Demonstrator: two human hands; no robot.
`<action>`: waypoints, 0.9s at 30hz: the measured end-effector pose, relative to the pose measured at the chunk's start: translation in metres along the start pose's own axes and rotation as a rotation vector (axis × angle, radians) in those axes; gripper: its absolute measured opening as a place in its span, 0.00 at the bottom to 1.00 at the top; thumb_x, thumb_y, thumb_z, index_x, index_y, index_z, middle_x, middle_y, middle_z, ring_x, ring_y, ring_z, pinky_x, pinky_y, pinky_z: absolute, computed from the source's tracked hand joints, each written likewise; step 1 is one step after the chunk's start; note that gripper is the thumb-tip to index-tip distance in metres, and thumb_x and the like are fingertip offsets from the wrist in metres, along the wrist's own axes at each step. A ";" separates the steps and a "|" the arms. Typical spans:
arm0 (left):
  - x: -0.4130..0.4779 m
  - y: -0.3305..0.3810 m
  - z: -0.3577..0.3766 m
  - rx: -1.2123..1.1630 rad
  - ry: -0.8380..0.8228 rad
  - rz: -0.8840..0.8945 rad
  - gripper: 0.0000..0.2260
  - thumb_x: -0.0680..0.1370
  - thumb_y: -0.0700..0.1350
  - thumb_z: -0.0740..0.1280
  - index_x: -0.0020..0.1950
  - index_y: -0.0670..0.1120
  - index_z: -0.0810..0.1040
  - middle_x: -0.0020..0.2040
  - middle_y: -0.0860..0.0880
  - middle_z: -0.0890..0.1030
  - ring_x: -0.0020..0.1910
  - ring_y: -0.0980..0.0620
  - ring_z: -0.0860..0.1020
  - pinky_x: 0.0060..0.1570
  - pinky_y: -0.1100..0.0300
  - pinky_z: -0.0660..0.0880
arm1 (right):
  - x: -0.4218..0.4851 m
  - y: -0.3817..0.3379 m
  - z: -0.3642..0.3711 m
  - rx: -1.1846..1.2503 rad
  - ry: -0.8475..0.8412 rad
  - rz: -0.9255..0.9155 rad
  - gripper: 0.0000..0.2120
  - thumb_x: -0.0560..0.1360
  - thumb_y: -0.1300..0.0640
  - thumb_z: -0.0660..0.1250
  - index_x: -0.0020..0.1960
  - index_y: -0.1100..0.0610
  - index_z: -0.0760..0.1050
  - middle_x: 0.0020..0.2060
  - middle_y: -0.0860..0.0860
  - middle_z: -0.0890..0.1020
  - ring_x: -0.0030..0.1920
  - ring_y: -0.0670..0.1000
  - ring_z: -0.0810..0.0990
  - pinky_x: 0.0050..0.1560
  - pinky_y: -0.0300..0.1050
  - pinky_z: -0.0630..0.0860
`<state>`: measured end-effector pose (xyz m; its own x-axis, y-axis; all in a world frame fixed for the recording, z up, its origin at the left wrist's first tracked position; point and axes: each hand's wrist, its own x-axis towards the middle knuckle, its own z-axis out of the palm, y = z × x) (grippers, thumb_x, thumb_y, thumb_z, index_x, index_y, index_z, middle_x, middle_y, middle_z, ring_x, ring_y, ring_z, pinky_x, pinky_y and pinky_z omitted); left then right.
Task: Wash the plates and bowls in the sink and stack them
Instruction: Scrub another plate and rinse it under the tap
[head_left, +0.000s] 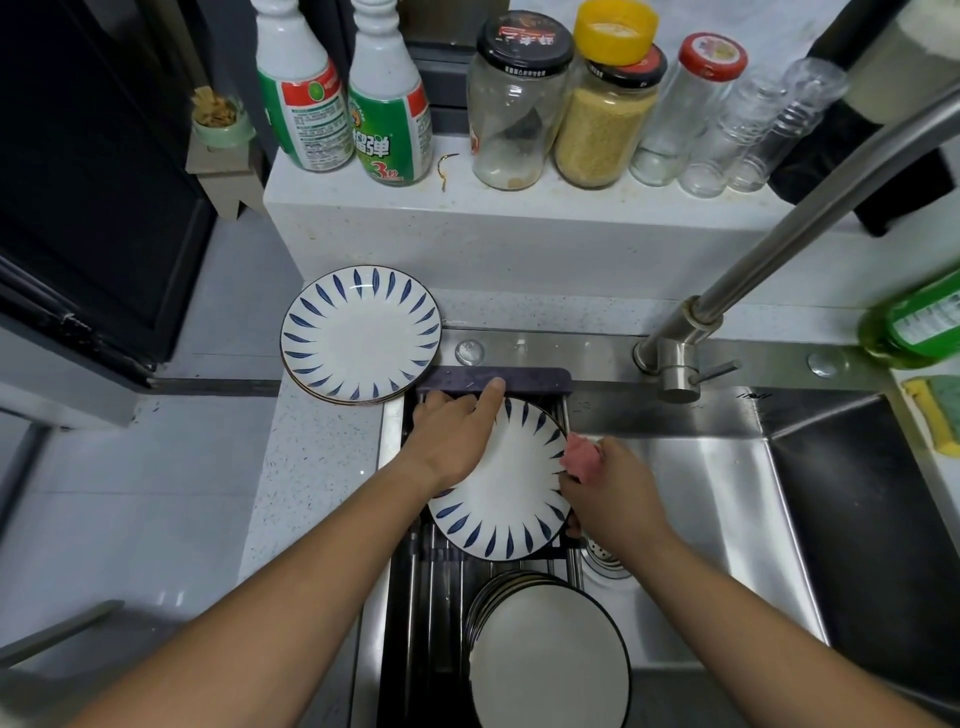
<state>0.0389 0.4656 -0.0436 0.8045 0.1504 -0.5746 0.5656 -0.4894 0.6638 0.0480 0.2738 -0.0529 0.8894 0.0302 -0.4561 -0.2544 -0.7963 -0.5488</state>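
A white plate with blue leaf marks (511, 499) lies over the dark drain rack (426, 571) at the sink's left side. My left hand (454, 431) holds its far left rim, thumb stretched along the top edge. My right hand (608, 488) grips the plate's right rim and also holds a pink cloth (582, 457). A stack of the same patterned plates (361, 335) sits on the counter at the sink's far left corner. Closer to me, a stack of white plates with dark rims (548, 660) rests on the rack.
The steel sink basin (727, 519) opens to the right, with a drain strainer (602, 556) and the faucet (675, 364) behind. Cleaner bottles (348, 88) and jars (561, 104) line the back ledge. Green dish soap (914, 322) and a sponge (935, 410) sit at far right.
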 end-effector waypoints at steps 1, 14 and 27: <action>0.000 0.001 -0.001 0.011 0.001 0.004 0.31 0.84 0.65 0.45 0.66 0.47 0.79 0.77 0.38 0.63 0.79 0.42 0.53 0.77 0.48 0.51 | 0.000 0.000 0.000 0.008 -0.003 0.002 0.06 0.72 0.59 0.67 0.47 0.55 0.72 0.38 0.53 0.83 0.36 0.55 0.84 0.41 0.52 0.83; 0.001 -0.002 -0.004 -0.019 0.055 0.027 0.30 0.83 0.67 0.48 0.56 0.49 0.82 0.70 0.39 0.68 0.75 0.42 0.60 0.76 0.47 0.58 | -0.003 0.001 -0.005 0.098 0.002 -0.053 0.08 0.74 0.61 0.69 0.44 0.51 0.71 0.38 0.50 0.80 0.33 0.48 0.80 0.26 0.30 0.72; -0.009 0.007 -0.008 -0.223 0.087 0.043 0.29 0.81 0.69 0.52 0.25 0.62 0.77 0.64 0.28 0.74 0.72 0.27 0.67 0.71 0.35 0.67 | -0.008 0.002 -0.024 0.327 -0.026 -0.036 0.05 0.74 0.63 0.71 0.45 0.55 0.77 0.36 0.55 0.83 0.26 0.50 0.82 0.27 0.43 0.78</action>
<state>0.0372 0.4680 -0.0299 0.8356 0.2122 -0.5066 0.5491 -0.2964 0.7815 0.0491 0.2571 -0.0332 0.8911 0.0741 -0.4478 -0.3349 -0.5587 -0.7588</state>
